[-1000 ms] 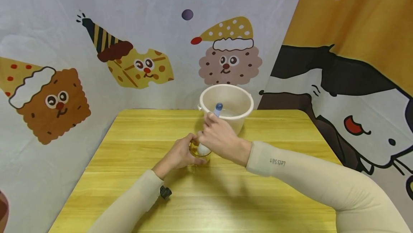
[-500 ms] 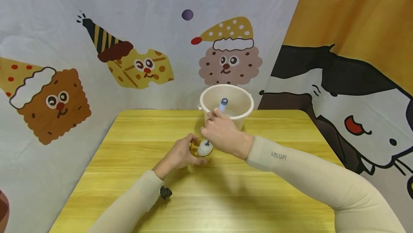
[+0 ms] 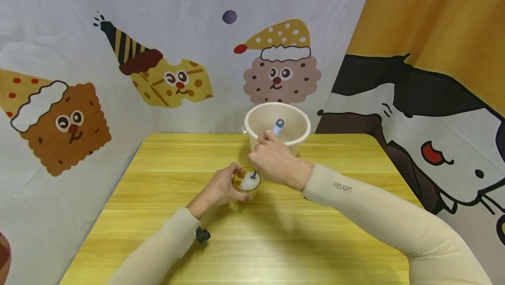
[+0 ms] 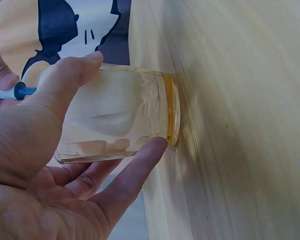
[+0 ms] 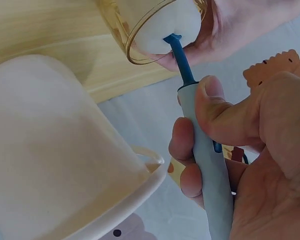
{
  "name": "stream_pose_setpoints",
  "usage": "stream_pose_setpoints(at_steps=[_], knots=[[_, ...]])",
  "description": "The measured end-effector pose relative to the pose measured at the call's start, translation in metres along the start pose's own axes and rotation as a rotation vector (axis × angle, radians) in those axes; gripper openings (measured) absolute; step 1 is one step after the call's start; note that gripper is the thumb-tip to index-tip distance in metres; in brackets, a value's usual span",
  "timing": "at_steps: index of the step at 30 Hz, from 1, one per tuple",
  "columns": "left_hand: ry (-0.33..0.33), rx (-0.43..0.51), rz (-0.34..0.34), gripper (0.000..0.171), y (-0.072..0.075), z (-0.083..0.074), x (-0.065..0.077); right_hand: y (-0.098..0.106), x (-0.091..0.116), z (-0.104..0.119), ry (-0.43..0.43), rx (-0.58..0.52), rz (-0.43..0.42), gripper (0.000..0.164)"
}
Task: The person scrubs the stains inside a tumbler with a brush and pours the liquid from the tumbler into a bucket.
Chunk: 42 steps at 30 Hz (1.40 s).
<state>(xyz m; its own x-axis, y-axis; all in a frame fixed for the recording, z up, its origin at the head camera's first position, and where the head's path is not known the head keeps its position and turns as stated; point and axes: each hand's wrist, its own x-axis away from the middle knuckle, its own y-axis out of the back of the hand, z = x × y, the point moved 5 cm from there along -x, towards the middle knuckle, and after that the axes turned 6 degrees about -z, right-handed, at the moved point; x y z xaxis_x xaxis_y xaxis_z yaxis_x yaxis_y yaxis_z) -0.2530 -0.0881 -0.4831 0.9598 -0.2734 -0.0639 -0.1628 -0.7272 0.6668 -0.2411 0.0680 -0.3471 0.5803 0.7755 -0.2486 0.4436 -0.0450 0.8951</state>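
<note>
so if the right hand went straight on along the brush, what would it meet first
The right hand would likely meet the cup first; the brush's sponge is inside it. Depth is unclear.

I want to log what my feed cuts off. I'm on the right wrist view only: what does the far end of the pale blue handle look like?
Observer: In the head view, the handle ends beyond the right hand in a darker blue, ring-like tip.
Operator: And the bottom of the glass?
Observer: The left wrist view shows the glass has a thick amber base, with one of the left hand's fingers reaching it.
Operator: I get only the bucket's outside. Does its inside show?
Observer: Yes, partly. In the head view, the bucket opens upward and its pale inner wall is visible.
</note>
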Motion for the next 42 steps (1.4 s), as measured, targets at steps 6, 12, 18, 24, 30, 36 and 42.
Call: stream_pose_setpoints(at_steps=[6, 12, 18, 24, 30, 36, 42], knots=[[-0.015, -0.017, -0.001, 0.077, 0.0, -0.001, 0.0, -0.001, 0.003, -0.001, -0.019, -0.044, -0.008, 0.012], [-0.015, -0.01, 0.001, 0.077, 0.001, -0.001, -0.001, -0.006, 0.008, -0.004, -0.051, -0.084, -0.03, 0.018], [-0.01, -0.008, 0.002, 0.078, 0.001, 0.0, -0.001, -0.011, 0.01, -0.006, -0.074, -0.129, -0.05, 0.02], [-0.007, -0.009, 0.009, 0.077, 0.0, 0.0, -0.002, -0.01, 0.014, -0.005, -0.1, -0.16, -0.074, 0.023], [-0.008, -0.007, 0.006, 0.079, 0.0, 0.001, -0.002, -0.013, 0.017, -0.006, -0.138, -0.191, -0.085, 0.025], [-0.006, -0.007, 0.002, 0.081, 0.0, 0.001, -0.003, -0.019, 0.02, -0.008, -0.194, -0.224, -0.073, 0.026], [-0.001, -0.01, 0.004, 0.082, 0.0, 0.0, -0.002, -0.022, 0.022, -0.006, -0.222, -0.208, -0.089, 0.026]])
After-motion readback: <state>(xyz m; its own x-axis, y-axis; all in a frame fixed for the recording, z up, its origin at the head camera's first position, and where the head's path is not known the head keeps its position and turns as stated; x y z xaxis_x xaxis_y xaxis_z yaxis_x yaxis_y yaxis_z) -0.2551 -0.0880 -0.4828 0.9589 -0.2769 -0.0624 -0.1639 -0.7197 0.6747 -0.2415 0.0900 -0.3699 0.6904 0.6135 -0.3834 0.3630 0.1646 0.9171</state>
